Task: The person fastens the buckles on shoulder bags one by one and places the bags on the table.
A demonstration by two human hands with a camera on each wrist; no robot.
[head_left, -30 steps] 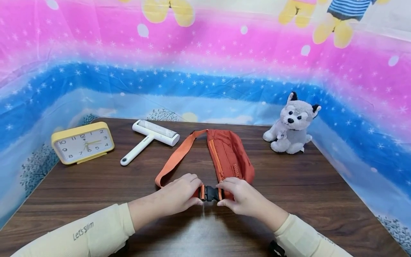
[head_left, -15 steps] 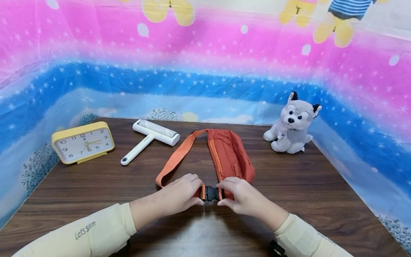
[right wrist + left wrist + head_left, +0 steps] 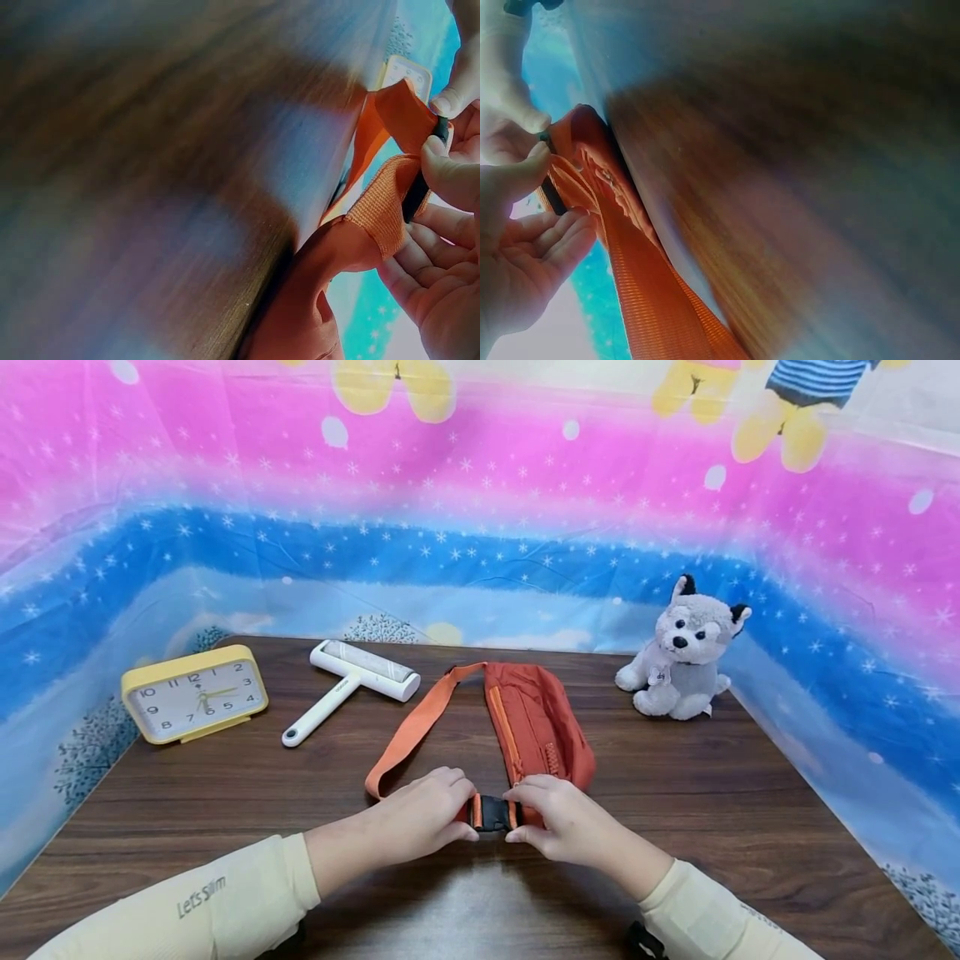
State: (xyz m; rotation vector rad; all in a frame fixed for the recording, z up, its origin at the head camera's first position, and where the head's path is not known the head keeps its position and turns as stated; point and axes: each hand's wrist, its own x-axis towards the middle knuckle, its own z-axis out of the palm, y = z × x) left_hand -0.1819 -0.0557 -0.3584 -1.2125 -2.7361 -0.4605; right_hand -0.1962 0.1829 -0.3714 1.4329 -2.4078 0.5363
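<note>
A rust-red waist bag (image 3: 540,718) lies on the table, its orange strap (image 3: 412,735) looping round on the left. Between my two hands, at the near end, is the strap's black side-release buckle (image 3: 495,814), its halves joined. My left hand (image 3: 427,814) pinches the buckle's left end where the webbing meets it, thumb on the near side. From the other side, my right hand (image 3: 566,818) pinches the right end beside the bag. In the wrist views the buckle (image 3: 415,196) appears edge-on, held just off the tabletop, and fingers cover part of it.
Beyond the strap lies a white lint roller (image 3: 322,710), with a yellow alarm clock (image 3: 195,693) farther left. A grey plush dog (image 3: 686,652) sits at the back right. Printed cloth (image 3: 480,552) surrounds the wooden table (image 3: 720,793).
The buckle's two halves now sit closer together, with the gap seen between them earlier gone. Both hands keep their grip and have hardly moved.
</note>
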